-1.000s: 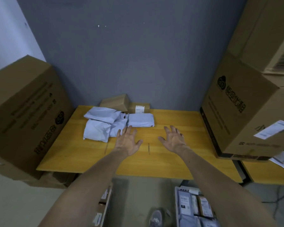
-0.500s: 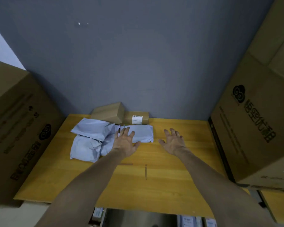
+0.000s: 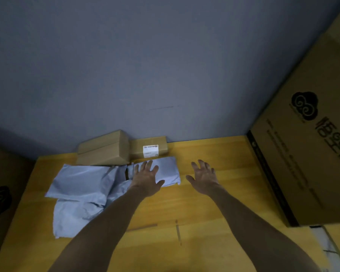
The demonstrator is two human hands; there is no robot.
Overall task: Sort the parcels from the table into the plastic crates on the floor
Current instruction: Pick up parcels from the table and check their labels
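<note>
Fingers [image 3: 144, 167] of left hand [image 3: 146, 180] spread, flat over small grey mailer [image 3: 170, 170]; contact unclear. Fingers of right hand [image 3: 204, 179] spread too, holding nothing, just right of that mailer, over wooden surface [image 3: 204, 222]. More grey mailers [image 3: 81, 183] heaped left of it. 2 brown boxes [image 3: 103, 149] behind it against wall [image 3: 165, 65]. Large carton [image 3: 312, 163] well right of it.

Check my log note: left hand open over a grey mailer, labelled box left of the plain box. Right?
Not quite: the head view shows the labelled box right of the plain box. The left hand is open over the grey mailer.
</note>
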